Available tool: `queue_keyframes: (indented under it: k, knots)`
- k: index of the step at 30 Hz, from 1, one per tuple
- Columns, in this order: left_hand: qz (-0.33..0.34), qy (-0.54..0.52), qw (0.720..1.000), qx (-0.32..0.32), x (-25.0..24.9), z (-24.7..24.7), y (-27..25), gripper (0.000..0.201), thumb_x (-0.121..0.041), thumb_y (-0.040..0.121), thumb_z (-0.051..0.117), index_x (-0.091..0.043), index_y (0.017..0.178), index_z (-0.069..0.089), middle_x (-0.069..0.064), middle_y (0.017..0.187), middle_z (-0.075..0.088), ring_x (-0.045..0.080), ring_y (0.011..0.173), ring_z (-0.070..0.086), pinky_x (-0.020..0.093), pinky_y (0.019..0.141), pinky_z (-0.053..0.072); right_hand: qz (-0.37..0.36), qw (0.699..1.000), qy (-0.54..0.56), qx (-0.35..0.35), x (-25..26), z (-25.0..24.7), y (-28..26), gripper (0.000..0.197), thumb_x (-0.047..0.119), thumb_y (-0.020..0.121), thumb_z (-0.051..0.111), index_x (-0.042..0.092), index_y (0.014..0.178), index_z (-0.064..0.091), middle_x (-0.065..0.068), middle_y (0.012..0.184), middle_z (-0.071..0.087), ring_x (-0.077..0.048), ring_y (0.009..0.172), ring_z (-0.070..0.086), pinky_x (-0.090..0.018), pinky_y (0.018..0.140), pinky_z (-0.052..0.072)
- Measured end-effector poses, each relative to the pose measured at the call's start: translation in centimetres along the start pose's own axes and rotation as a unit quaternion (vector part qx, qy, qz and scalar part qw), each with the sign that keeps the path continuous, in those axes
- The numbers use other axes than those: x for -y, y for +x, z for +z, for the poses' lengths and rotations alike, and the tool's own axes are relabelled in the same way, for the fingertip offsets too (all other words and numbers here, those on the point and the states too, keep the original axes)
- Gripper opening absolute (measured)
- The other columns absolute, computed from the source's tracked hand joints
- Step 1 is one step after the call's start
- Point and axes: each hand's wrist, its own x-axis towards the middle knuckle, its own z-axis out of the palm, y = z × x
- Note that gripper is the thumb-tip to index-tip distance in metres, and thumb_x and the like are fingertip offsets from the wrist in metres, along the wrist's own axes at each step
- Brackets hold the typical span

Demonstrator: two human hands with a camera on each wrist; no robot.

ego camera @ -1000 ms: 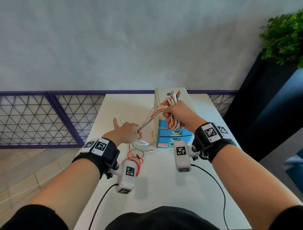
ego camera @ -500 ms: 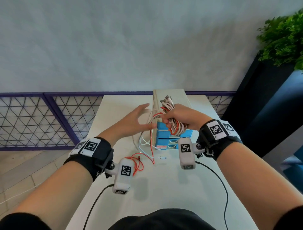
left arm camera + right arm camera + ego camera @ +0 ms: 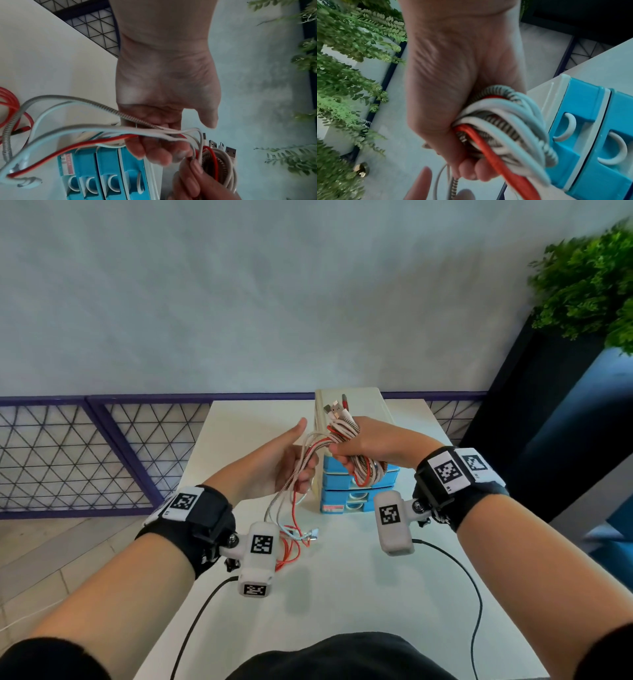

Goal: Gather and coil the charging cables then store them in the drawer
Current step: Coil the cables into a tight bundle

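My right hand (image 3: 363,448) grips a coil of white, red and braided charging cables (image 3: 368,474) in front of the drawer unit's top. USB plugs (image 3: 337,409) stick up out of the fist. In the right wrist view the coil (image 3: 510,129) fills the curled fingers (image 3: 471,171). My left hand (image 3: 301,470), thumb up, has its fingers curled round the loose strands (image 3: 120,129) that run from the coil. The strands' free ends (image 3: 298,537) hang to the white table (image 3: 342,594). The small unit of blue drawers (image 3: 356,496) stands with all its drawers closed.
Red cable loops (image 3: 289,558) lie on the table beside my left wrist camera. A purple mesh railing (image 3: 85,453) runs behind the table. A dark planter (image 3: 548,422) with a green plant (image 3: 589,278) stands to the right.
My left hand rose from the table, opened, then closed round the strands beside the coil. The free ends lifted and slid nearer. My right hand stayed in place with the coil.
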Motion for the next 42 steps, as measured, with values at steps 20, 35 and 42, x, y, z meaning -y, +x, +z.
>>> queue_keyframes:
  k: [20,35,42]
  knots:
    - [0.040,0.026,0.999,-0.010,0.3,0.4,-0.4,0.032,-0.030,0.102,0.029,-0.018,0.076,0.043,-0.008,0.057,0.035,0.007,0.047,0.033,0.024,0.064,0.042,0.016,0.963,0.268,-0.037,-2.2,-0.2,0.5,0.021,0.030,0.096,0.053,0.010,0.092,0.051,0.000,0.064,0.053,-0.013,0.057,0.056,-0.030,0.061,0.054]
    - [0.127,0.499,0.827,-0.225,-0.8,6.6,2.3,0.035,-0.026,0.101,0.025,-0.004,0.121,0.044,0.012,0.099,0.059,0.025,0.089,0.060,0.036,0.073,0.046,0.063,0.937,0.331,-0.097,-0.6,2.5,1.9,0.030,0.035,0.085,0.069,0.008,0.090,0.058,-0.008,0.065,0.057,-0.017,0.059,0.061,-0.025,0.056,0.052]
    - [0.047,0.502,0.850,-0.150,-2.3,5.2,1.2,0.030,-0.028,0.101,0.028,-0.010,0.088,0.049,0.003,0.058,0.061,0.013,0.052,0.058,0.025,0.054,0.043,0.052,0.950,0.236,-0.199,-1.0,2.9,2.8,0.015,0.024,0.086,0.064,0.008,0.085,0.062,-0.011,0.075,0.063,-0.026,0.075,0.064,-0.037,0.072,0.053]
